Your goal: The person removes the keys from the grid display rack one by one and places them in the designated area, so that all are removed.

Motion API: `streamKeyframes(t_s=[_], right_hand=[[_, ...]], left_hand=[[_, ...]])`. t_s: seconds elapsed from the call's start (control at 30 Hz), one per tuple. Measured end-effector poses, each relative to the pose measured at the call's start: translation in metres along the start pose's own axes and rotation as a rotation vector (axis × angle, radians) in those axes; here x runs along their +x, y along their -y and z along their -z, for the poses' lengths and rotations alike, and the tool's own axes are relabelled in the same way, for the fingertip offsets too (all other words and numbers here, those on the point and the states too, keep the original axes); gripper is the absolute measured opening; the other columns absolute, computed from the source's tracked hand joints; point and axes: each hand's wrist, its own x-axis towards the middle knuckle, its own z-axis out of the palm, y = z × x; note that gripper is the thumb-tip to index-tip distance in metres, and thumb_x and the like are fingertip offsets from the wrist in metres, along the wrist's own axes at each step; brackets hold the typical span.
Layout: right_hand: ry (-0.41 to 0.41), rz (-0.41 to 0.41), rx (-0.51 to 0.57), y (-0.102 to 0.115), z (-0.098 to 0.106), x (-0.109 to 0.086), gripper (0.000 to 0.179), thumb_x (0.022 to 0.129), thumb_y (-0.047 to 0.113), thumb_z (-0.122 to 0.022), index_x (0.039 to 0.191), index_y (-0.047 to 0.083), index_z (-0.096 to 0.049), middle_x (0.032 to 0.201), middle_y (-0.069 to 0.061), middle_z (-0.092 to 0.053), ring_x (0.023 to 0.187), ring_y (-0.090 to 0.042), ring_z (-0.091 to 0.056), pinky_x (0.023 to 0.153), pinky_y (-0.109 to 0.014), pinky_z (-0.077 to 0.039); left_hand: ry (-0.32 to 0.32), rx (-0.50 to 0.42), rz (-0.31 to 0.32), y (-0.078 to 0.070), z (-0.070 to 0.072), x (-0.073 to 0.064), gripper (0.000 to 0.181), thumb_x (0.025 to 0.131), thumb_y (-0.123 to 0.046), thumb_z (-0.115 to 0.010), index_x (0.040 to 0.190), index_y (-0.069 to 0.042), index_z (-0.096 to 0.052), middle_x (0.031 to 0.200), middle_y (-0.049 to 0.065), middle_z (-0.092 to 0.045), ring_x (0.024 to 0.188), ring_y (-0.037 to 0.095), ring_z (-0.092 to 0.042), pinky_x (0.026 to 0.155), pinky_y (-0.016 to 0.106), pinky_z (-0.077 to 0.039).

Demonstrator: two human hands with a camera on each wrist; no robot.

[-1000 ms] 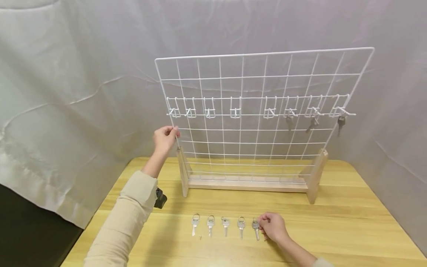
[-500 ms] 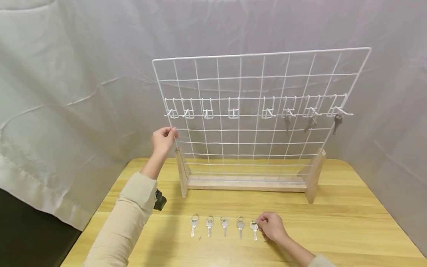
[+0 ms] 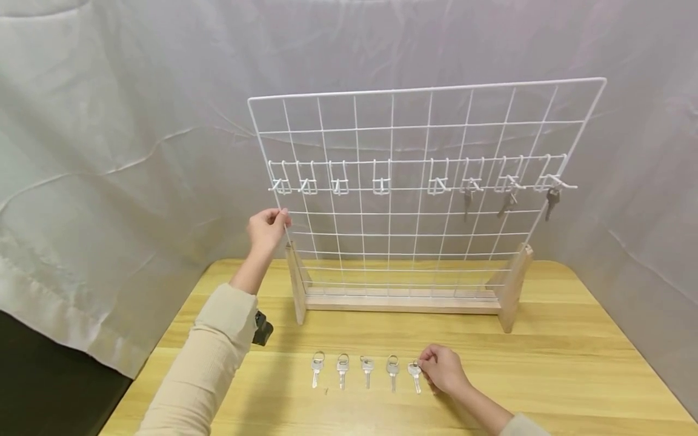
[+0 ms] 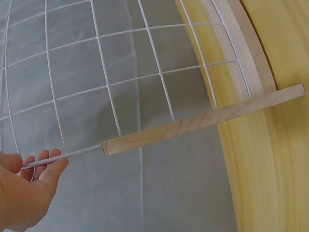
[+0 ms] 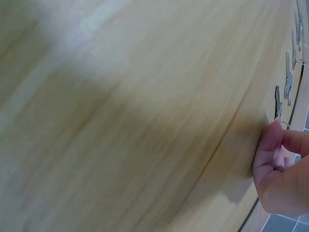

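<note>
My left hand (image 3: 266,230) pinches the left side wire of a white wire grid (image 3: 376,233), just above its wooden foot; the left wrist view shows the thumb and fingertips around that wire (image 4: 82,152). On the table, my right hand (image 3: 444,368) pinches the ring of the rightmost key (image 3: 415,370) in a row. In the right wrist view, fingertips hide part of that ring (image 5: 285,124), and the key's blade (image 5: 277,99) shows beyond them. More silver keys with rings, such as the leftmost key (image 3: 317,364), lie evenly spaced to its left.
White hooks (image 3: 382,184) run in a row across the grid. Keys hang on the three rightmost hooks, one being the far-right key (image 3: 552,200). Wooden feet (image 3: 515,290) hold the grid upright on the table (image 3: 567,339). Grey cloth (image 3: 136,121) surrounds the table.
The right hand's key has shifted slightly left and turned at its ring. The left hand keeps its place on the wire. The whole head view has shifted a little.
</note>
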Motion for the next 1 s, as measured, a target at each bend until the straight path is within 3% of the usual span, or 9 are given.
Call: streamKeyframes(t_s=[0.3, 0.43, 0.63, 0.87, 1.0], right_hand=[[0.065, -0.009, -0.024, 0.008, 0.025, 0.004, 0.007, 0.084, 0.0, -0.058, 0.089, -0.003, -0.06, 0.06, -0.007, -0.055, 0.047, -0.014, -0.048, 0.041, -0.022, -0.045], [0.075, 0.015, -0.035, 0.019, 0.044, 0.009, 0.011, 0.084, 0.002, -0.056, 0.092, -0.004, -0.061, 0.065, -0.008, -0.058, 0.05, -0.015, -0.05, 0.042, -0.024, -0.045], [0.079, 0.165, -0.015, 0.048, 0.074, 0.015, 0.019, 0.088, 0.005, -0.055, 0.101, -0.008, -0.06, 0.075, -0.012, -0.064, 0.057, -0.015, -0.055, 0.046, -0.025, -0.05], [-0.09, 0.341, -0.01, 0.091, 0.106, 0.014, 0.024, 0.089, 0.007, -0.058, 0.108, -0.008, -0.059, 0.083, -0.015, -0.065, 0.063, -0.003, -0.054, 0.055, -0.021, -0.053], [-0.228, 0.439, 0.087, 0.112, 0.121, 0.015, 0.027, 0.09, 0.012, -0.059, 0.108, -0.007, -0.058, 0.082, 0.002, -0.066, 0.065, 0.002, -0.056, 0.061, -0.018, -0.054]], left_hand=[[0.0, -0.028, 0.002, -0.004, -0.001, 0.0, 0.027, 0.094, -0.019, -0.053, 0.099, 0.003, -0.067, 0.099, 0.022, -0.068, 0.088, 0.029, -0.064, 0.065, 0.014, -0.046], [-0.022, -0.043, -0.021, -0.004, -0.001, -0.001, 0.026, 0.093, -0.018, -0.054, 0.095, 0.003, -0.069, 0.095, 0.021, -0.069, 0.078, 0.023, -0.065, 0.059, 0.01, -0.044], [-0.048, -0.056, -0.053, 0.0, 0.0, -0.001, 0.025, 0.092, -0.016, -0.056, 0.092, 0.005, -0.069, 0.091, 0.022, -0.069, 0.066, 0.01, -0.058, 0.057, 0.008, -0.042], [-0.045, -0.06, -0.053, 0.003, 0.0, -0.002, 0.024, 0.092, -0.017, -0.056, 0.089, 0.003, -0.069, 0.084, 0.017, -0.07, 0.058, 0.002, -0.052, 0.055, 0.01, -0.042], [-0.051, -0.083, -0.06, 0.005, 0.0, -0.002, 0.024, 0.091, -0.016, -0.057, 0.089, 0.004, -0.069, 0.081, 0.015, -0.07, 0.056, -0.001, -0.05, 0.054, 0.009, -0.042]])
